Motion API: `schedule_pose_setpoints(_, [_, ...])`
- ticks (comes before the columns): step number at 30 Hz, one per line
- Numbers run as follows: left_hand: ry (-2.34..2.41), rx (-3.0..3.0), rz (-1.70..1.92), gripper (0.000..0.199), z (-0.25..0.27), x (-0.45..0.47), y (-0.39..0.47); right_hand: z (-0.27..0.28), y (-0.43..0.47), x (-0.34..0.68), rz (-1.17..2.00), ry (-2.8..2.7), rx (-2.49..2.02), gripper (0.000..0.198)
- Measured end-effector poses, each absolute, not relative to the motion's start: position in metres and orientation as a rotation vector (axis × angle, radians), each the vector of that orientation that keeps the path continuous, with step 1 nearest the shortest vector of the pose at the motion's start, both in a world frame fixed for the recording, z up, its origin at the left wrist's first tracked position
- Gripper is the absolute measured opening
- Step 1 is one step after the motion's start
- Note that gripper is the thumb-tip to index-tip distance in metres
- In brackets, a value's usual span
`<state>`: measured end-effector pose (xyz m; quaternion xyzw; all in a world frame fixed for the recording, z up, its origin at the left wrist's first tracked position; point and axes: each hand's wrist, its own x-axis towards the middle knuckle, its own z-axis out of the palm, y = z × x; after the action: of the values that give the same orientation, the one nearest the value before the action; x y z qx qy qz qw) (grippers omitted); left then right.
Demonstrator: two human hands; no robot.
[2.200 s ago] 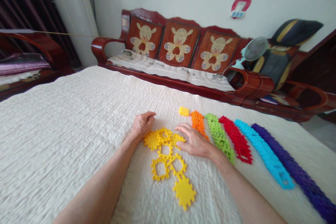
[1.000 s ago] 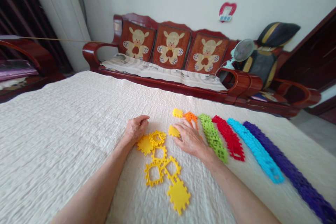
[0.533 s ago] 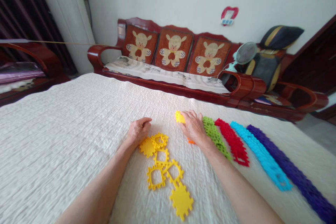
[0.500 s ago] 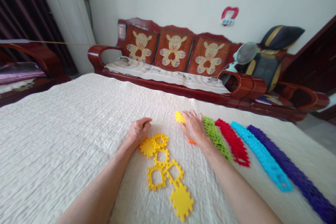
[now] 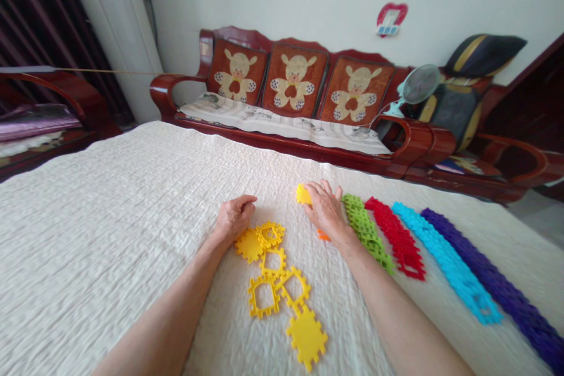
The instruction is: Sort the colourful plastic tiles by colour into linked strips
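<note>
- While the right hand (image 5: 326,208) pinches a yellow, notched plastic tile (image 5: 303,194) just right of and below frame centre, the step looks like placing or lining it up there.
- Next move, judged: letting go calls for parting thumb and forefinger, lifting off without dragging the tile.
- Right pose: palm down, forearm slanting up from lower right; other fingers outstretched, orange plastic piece (image 5: 324,235) mostly hidden beneath.
- Left hand (image 5: 237,215): left of centre on the white quilted cover (image 5: 132,217), fingers curled; can't tell if anything's inside.
- Lower centre: overlapping pile of solid and window-cut yellow plastic squares (image 5: 277,292).
- Right side, fanning lower right: green (image 5: 367,232), red (image 5: 396,239), light-blue (image 5: 447,263), purple (image 5: 489,282) openwork plastic strips.
</note>
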<state>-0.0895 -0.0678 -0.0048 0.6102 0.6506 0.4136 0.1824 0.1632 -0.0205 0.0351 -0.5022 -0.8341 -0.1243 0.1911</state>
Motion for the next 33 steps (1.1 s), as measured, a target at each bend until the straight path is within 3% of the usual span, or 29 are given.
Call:
schedule_pose_setpoints(4, [1.826,1.708,1.173,0.036,-0.004,-0.089,-0.068,0.044,-0.030,0.156,-0.210,-2.353,-1.282,0.040])
schedule_pose_setpoints(12, [1.793,1.651,1.227,0.037,-0.004,-0.089,-0.067,0.058,-0.059,0.134,0.675,-2.662,-0.838,0.046])
schedule_pose_setpoints(18, [1.777,1.652,1.224,0.036,-0.001,-0.089,-0.068,0.060,-0.074,0.125,0.693,-2.668,-0.674,0.063])
schedule_pose_setpoints(24, [1.804,1.654,1.219,0.034,0.002,-0.088,-0.069,0.051,-0.078,0.114,0.732,-2.643,-0.672,0.037])
schedule_pose_setpoints(28, [1.815,1.646,1.217,0.034,0.002,-0.088,-0.070,0.052,-0.075,0.114,0.763,-2.559,-0.727,0.035])
schedule_pose_setpoints(33, [1.808,1.652,1.204,0.035,0.000,-0.088,-0.069,0.055,-0.063,0.124,0.560,-2.388,-0.976,0.033])
